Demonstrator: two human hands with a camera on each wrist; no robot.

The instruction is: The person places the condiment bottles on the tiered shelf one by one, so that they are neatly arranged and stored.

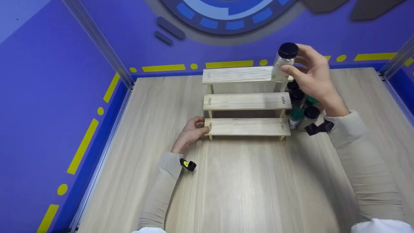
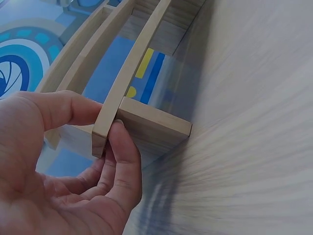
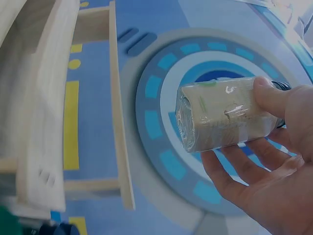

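Note:
A three-step wooden rack (image 1: 247, 101) stands on the table. My left hand (image 1: 193, 129) pinches the left end of its lowest board (image 2: 129, 73), thumb on one face and fingertips against the other. My right hand (image 1: 313, 72) holds up a clear jar (image 1: 280, 68) with a black lid, upright at the right end of the top board, which it overlaps in the head view. In the right wrist view the jar (image 3: 225, 113) has pale contents and clear wrapping, gripped between thumb and fingers.
Several jars with black lids (image 1: 312, 112) and green lids (image 1: 296, 114) stand close along the rack's right side, partly hidden under my right arm. A blue printed wall (image 1: 168, 51) rises behind the table (image 1: 239, 181), and another (image 1: 38, 106) on the left.

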